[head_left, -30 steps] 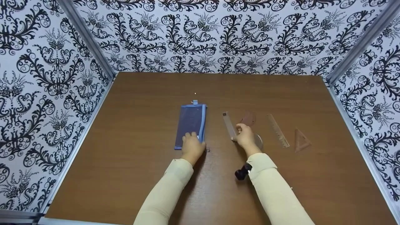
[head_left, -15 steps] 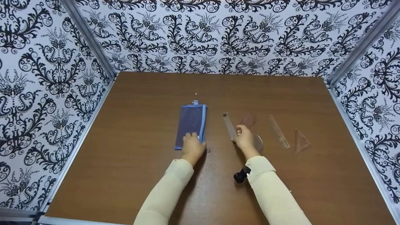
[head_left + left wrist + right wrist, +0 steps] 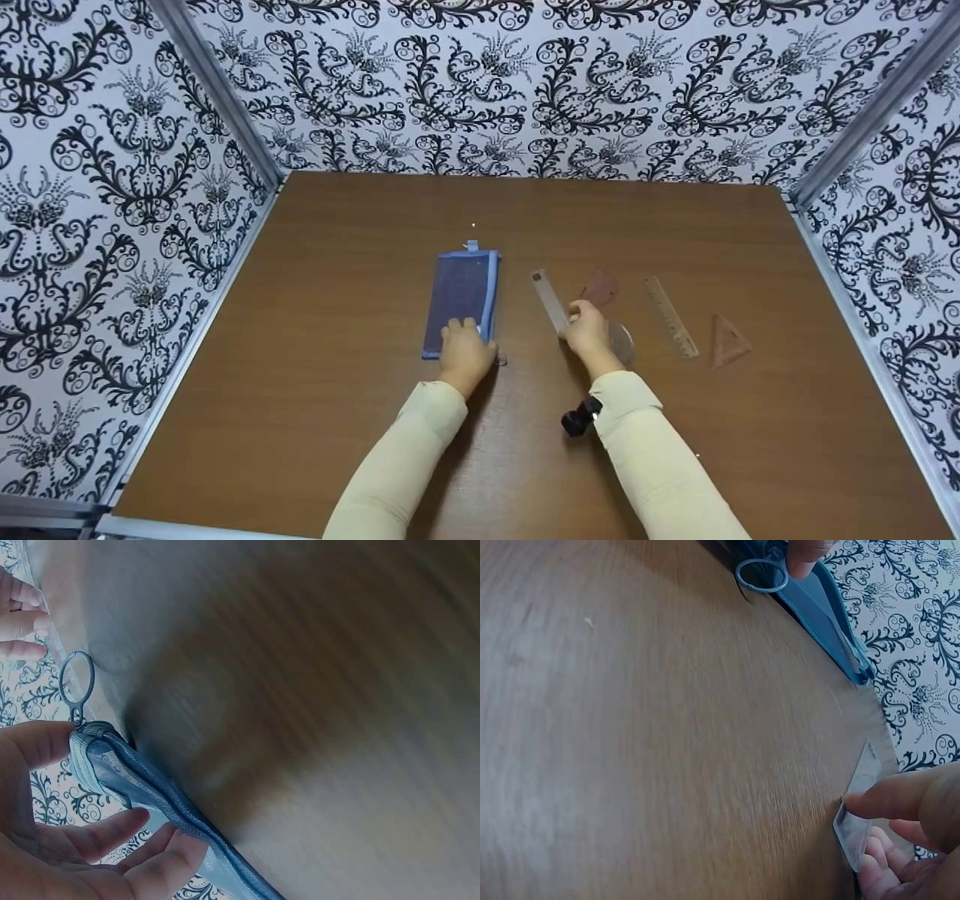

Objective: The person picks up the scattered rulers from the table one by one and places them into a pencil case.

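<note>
Left hand (image 3: pixel 465 354): gripping the blue pouch (image 3: pixel 457 291) by its near end
Right hand (image 3: pixel 589 334): and there, pinching the clear ruler (image 3: pixel 550 300)!
Clear ruler: held, but outside the pouch
Remaining, it seems: pink piece (image 3: pixel 602 287), round piece (image 3: pixel 624 343), second ruler (image 3: pixel 670 316), set square (image 3: pixel 718 352), on the surface (image 3: pixel 337 337)

pouch (image 3: pixel 139 774): cropped, left wrist view | loose ruler (image 3: pixel 671 317): markings unreadable

A purplish-blue pouch (image 3: pixel 457 289) edged in brighter blue, a pale ruler (image 3: pixel 550 300) and a pinkish triangle (image 3: pixel 726 355) show against a brown, wood-grained surface (image 3: pixel 315 337), with cream sleeves (image 3: pixel 416 442) and walls (image 3: pixel 495 90) swirl-patterned black on white.
</note>
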`<act>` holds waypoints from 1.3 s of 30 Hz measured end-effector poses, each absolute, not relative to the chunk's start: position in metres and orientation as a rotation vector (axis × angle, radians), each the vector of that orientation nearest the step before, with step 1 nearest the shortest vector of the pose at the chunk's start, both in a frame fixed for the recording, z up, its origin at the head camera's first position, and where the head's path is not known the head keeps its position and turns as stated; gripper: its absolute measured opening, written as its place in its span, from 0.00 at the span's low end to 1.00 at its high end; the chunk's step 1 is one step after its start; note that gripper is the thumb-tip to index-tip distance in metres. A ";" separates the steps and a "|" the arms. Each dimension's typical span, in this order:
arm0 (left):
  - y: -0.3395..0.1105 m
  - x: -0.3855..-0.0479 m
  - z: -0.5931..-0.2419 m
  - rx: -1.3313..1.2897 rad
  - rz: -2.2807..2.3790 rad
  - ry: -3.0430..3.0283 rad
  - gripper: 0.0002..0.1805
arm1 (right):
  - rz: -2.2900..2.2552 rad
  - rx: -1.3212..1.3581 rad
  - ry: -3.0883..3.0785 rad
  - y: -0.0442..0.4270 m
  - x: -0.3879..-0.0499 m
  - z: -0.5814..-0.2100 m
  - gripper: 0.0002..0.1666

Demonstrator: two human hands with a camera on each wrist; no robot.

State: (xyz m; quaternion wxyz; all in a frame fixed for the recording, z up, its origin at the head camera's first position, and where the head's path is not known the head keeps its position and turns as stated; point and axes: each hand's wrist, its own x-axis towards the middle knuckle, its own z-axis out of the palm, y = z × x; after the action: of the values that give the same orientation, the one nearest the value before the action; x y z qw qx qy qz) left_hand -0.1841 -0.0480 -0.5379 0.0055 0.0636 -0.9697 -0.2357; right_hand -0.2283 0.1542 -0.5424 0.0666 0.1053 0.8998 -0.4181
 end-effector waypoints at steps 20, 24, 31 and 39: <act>-0.048 -0.184 -0.535 0.219 -0.781 -3.045 0.28 | -1.572 0.338 2.575 0.164 -0.231 -0.548 0.23; -0.049 -0.184 -0.534 0.211 -0.796 -3.042 0.28 | -1.671 0.385 2.492 0.164 -0.232 -0.547 0.22; -0.051 -0.184 -0.537 0.207 -0.804 -3.046 0.29 | -1.869 0.451 2.314 0.161 -0.233 -0.542 0.22; -0.051 -0.184 -0.538 0.218 -0.815 -3.033 0.27 | -1.930 0.457 2.174 0.158 -0.232 -0.540 0.25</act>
State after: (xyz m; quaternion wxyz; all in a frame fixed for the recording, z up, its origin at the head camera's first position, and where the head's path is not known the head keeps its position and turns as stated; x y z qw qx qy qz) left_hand -0.1842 -0.0505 -0.5379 -0.0035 0.0691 -0.9635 -0.2588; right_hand -0.2322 0.1578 -0.5399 0.0992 0.1546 0.7350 -0.6527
